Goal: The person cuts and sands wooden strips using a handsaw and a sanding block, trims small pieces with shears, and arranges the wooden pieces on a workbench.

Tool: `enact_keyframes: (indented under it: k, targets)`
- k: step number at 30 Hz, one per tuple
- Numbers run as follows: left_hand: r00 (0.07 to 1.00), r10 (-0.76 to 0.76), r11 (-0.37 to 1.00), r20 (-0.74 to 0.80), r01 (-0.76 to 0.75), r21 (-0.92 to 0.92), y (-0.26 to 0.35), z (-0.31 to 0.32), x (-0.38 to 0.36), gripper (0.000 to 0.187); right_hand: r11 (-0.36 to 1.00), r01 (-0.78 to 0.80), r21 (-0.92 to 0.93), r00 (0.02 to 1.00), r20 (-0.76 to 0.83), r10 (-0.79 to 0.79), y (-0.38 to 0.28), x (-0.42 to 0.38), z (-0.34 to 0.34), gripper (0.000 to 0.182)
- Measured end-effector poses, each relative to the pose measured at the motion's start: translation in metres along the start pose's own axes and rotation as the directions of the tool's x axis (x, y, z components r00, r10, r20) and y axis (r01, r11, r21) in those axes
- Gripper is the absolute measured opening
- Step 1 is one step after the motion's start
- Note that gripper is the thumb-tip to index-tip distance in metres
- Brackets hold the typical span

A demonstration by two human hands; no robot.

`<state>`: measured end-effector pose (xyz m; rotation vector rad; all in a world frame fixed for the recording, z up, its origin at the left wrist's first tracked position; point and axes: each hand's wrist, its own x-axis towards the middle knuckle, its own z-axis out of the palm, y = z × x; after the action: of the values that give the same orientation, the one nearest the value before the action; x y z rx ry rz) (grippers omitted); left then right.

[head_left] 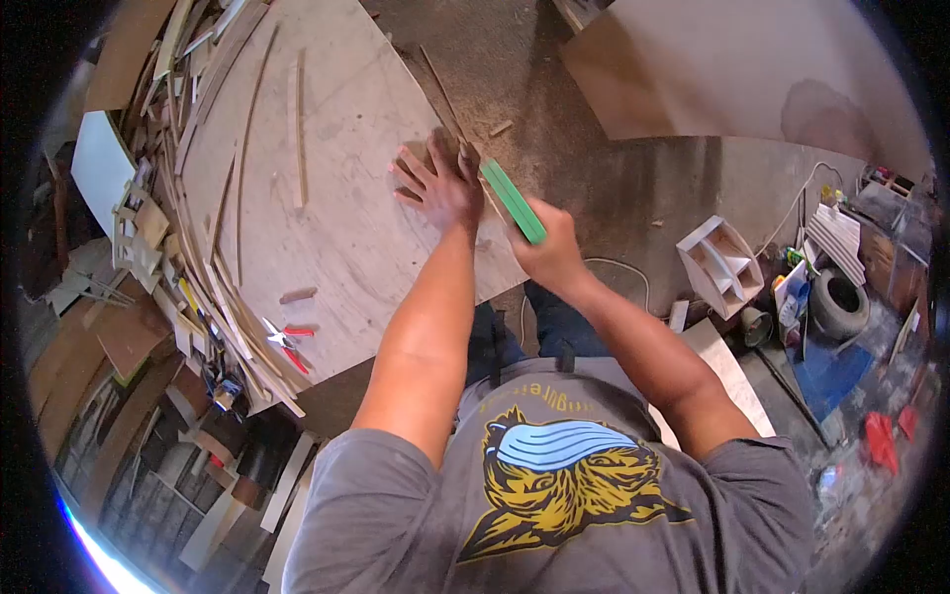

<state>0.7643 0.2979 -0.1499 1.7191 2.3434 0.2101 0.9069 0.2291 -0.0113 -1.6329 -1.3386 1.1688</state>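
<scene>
My left hand (442, 188) lies with spread fingers near the right edge of the plywood-topped table (346, 238), pressing close to a thin wooden strip (442, 89) that runs along and past that edge. Just right of it, my right hand (549, 243) is wrapped round the end of a long green object (513, 201), which slants up and left towards the left hand. What the far end of the green object touches is hidden beside the left hand.
Thin wood strips (300, 129) and red-handled pliers (289, 339) lie on the table. Bent strips and offcuts pile along its left edge. Beyond, at right, are a large brown panel (712, 69), a white divided box (720, 265) and a tire (839, 302).
</scene>
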Motion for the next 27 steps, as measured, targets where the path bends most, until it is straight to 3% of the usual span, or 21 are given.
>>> enact_keyframes:
  k: [4, 7, 8, 12, 16, 19, 22, 27]
  targets:
    - [1.000, -0.004, 1.000, -0.002, 0.004, -0.003, 0.000, 0.000, 0.004, 0.065, 0.998, 0.009, -0.063, 1.000, 0.007, -0.008, -0.003, -0.023, -0.015, 0.015]
    - [1.000, -0.013, 0.999, -0.021, 0.013, 0.040, 0.001, 0.004, 0.004, 0.064, 0.994, -0.073, 0.084, 0.996, -0.048, 0.078, -0.011, -0.059, -0.027, 0.012]
    - [1.000, 0.001, 1.000, -0.026, 0.000, 0.023, -0.001, 0.005, 0.004, 0.064, 1.000, 0.001, 0.028, 1.000, -0.014, -0.001, -0.006, -0.047, -0.021, 0.012]
    - [1.000, -0.002, 1.000, -0.028, 0.002, -0.017, 0.000, 0.000, 0.004, 0.064, 0.997, -0.028, -0.077, 1.000, 0.001, 0.028, 0.006, 0.006, 0.011, 0.018]
    - [0.999, 0.010, 0.999, -0.050, -0.008, 0.034, -0.001, 0.007, 0.003, 0.064, 0.995, -0.084, 0.054, 0.996, 0.010, 0.084, -0.017, -0.060, -0.034, 0.013]
    - [0.999, 0.002, 1.000, -0.047, -0.001, 0.031, -0.002, 0.008, 0.004, 0.066, 0.999, 0.050, 0.011, 0.999, 0.015, -0.050, 0.007, -0.029, -0.011, 0.009]
    - [1.000, 0.007, 1.000, -0.011, -0.007, -0.001, -0.004, 0.005, 0.004, 0.067, 1.000, 0.008, -0.012, 1.000, -0.009, -0.008, 0.007, -0.004, 0.001, 0.009]
    - [1.000, -0.018, 0.998, -0.001, 0.018, 0.057, 0.001, 0.003, 0.004, 0.068, 0.996, -0.044, 0.076, 0.999, -0.017, 0.045, -0.012, -0.068, -0.032, 0.009]
